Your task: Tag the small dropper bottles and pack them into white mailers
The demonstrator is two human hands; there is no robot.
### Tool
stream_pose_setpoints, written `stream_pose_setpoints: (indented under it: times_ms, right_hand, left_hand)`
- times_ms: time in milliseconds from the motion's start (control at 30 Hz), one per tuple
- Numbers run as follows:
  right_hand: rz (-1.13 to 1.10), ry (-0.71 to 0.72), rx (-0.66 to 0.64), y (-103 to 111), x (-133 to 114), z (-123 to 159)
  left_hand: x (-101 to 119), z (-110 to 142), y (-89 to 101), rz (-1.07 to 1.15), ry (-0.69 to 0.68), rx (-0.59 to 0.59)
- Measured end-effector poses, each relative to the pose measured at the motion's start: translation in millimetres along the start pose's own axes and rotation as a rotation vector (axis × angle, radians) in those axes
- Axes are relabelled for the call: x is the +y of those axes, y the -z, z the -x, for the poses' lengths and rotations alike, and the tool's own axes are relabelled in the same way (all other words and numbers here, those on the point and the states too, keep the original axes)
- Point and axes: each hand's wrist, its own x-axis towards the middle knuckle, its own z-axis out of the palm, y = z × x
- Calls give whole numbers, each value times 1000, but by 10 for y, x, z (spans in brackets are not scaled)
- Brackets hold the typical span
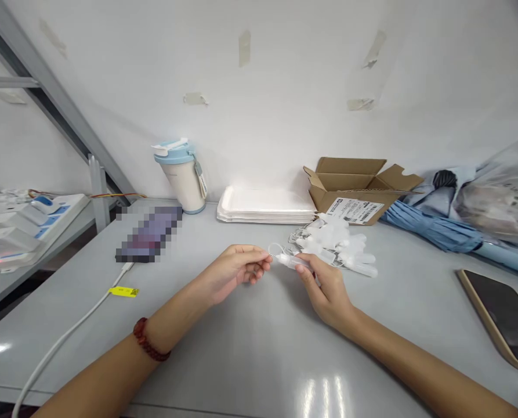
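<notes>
Between the thumb and fingers of my right hand [326, 287] is a small translucent plastic tube [291, 262], lying nearly level just above the table. A thin white cord loop [276, 246] comes off its left end. My left hand [232, 273] pinches the thin end of this cord at its fingertips; the exact tip is too small to make out. Right behind my right hand lies a pile of similar translucent tubes [337, 239] with thin loops.
White padded envelopes [267, 206] are stacked by the wall, between a tumbler [183, 180] and an open cardboard box [350, 197]. A blue umbrella [437, 226] and phone [504, 319] lie right. At left are a blurred-out device [149, 235] and its white cable [71, 331].
</notes>
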Motion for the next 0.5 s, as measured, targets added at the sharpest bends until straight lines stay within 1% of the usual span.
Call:
stream_pose_setpoints:
  times_ms: [133,367,500]
  right_hand:
    - [-13,1,-7,3,7,2]
    - [-29,-17,0,12,-5,8]
    - [-37,-33,-23,11,-11,4]
  left_hand:
    - [11,4,-3,-1,-11,12]
    - [8,6,8,8,-11,0]
    - [7,10,0,15,-22,-4]
